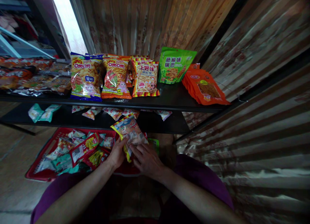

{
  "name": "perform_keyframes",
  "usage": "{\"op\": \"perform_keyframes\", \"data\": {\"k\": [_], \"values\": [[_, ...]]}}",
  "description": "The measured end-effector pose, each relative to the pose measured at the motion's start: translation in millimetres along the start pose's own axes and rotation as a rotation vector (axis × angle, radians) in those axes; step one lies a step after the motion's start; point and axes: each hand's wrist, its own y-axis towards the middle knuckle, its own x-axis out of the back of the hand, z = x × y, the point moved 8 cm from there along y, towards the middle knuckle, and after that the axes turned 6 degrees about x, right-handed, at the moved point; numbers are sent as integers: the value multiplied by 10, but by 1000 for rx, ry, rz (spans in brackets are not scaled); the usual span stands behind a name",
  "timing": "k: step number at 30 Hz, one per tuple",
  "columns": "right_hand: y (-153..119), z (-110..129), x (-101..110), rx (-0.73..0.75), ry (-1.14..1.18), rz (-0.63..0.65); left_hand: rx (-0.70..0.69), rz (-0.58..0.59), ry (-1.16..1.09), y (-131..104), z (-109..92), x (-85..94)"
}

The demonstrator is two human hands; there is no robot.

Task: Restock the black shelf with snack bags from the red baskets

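Several dark packets [36, 80]: laid in rows at the left end of the upper shelf [169, 96], printing too dim for me to read.
Two mint-green packets [43, 114]: side by side on the lower shelf [162, 126], slightly overhanging its front edge.
Red basket [36, 176]: on the floor in front of the shelves, with a pile of red, mint-green and white packets showing inside.
Blue-edged bag [86, 77]: upright on the upper shelf, more bags behind it.
Orange-edged bag [116, 78]: standing just right of that one.
Left hand [118, 153]: I have it clamped on the lower left edge of the yellow-edged packet.
Yellow-edged packet [132, 130]: tilted, held above the right part of the red basket, in front of the lower shelf.
Right hand [146, 161]: near the left, fingers on the packet's lower part; I cannot tell whether they grip.
Striped-edge bag [146, 78]: upright on the upper shelf, beyond the held packet.
Green pouch [176, 65]: standing just right of it.
Orange packets [205, 85]: overlapping in a leaning stack at the shelf's right end.
Patterned curtain [268, 120]: hanging in folds along my right.
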Motion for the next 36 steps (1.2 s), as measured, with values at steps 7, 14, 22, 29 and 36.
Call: {"op": "perform_keyframes", "data": {"k": [7, 14, 22, 29, 36], "values": [[-54, -419, 234, -264, 412, -320, 134, -71, -63, -48, -11, 72], [-181, -804, -178, -754, 1355, -184, 169, -82, -104, -68, -1, 128], [-197, -735, -296, -744, 1548, -73, 107, -19, -65, -21, -126, 55], [-175, -769, -336, -745, 1555, -106, 83, -11, -90, 12, -277, -20], [-176, -772, -332, -715, 1539, -103, 37, -71, -77, 30, -340, 17]]}}
